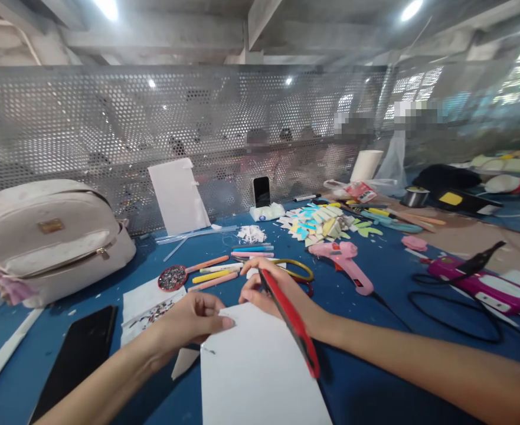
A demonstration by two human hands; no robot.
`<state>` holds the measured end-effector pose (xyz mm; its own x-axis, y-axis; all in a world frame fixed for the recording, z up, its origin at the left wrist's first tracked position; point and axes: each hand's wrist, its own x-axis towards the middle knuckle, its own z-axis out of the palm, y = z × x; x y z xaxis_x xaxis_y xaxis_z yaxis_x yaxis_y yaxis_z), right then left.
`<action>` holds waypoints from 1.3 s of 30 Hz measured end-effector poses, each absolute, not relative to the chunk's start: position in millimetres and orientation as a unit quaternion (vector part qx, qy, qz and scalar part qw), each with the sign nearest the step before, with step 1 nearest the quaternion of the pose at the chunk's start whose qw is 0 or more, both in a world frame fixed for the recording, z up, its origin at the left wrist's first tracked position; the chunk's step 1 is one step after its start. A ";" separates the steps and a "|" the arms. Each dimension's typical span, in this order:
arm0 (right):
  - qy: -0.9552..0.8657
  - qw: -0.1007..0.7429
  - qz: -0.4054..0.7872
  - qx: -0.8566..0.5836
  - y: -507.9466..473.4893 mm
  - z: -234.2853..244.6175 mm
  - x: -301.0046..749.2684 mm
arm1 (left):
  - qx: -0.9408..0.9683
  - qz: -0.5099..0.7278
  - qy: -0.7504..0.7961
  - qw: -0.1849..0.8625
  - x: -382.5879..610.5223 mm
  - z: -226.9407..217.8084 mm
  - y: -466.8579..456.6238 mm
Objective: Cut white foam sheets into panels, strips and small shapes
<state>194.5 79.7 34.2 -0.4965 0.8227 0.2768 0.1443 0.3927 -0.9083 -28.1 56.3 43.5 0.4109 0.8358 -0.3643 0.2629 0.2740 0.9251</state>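
My left hand [198,320] pinches the top left corner of a white sheet [260,378], thumb on top. A small dark mark shows near that corner. In my right hand [277,289] is a red utility knife [293,324], its long handle slanting back over the sheet's right side. The curled fingers of this hand are at the sheet's far edge; the knife's tip is hidden. Under my left wrist lies a small pale paper scrap [184,362]. Several markers [218,275] lie just beyond my hands, beside yellow-handled scissors [301,270].
Left are a white backpack [56,236], a black phone [80,348] and a red dish of sequins [173,277]. A pink glue gun [348,265] and a magenta corded device [481,283] lie right. Paper cuttings [317,221] are heaped before a perforated metal screen [215,118].
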 end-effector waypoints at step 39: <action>-0.800 0.298 0.419 -0.310 105.0 46.8 223.4 | 0.516 0.229 0.471 0.678 -42.7 53.8 63.7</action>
<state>223.4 105.0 46.8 -0.6310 0.7449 0.2168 0.2465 0.4574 -0.8544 -42.7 63.7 53.8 0.4508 0.7966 -0.4028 0.1760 0.3630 0.9150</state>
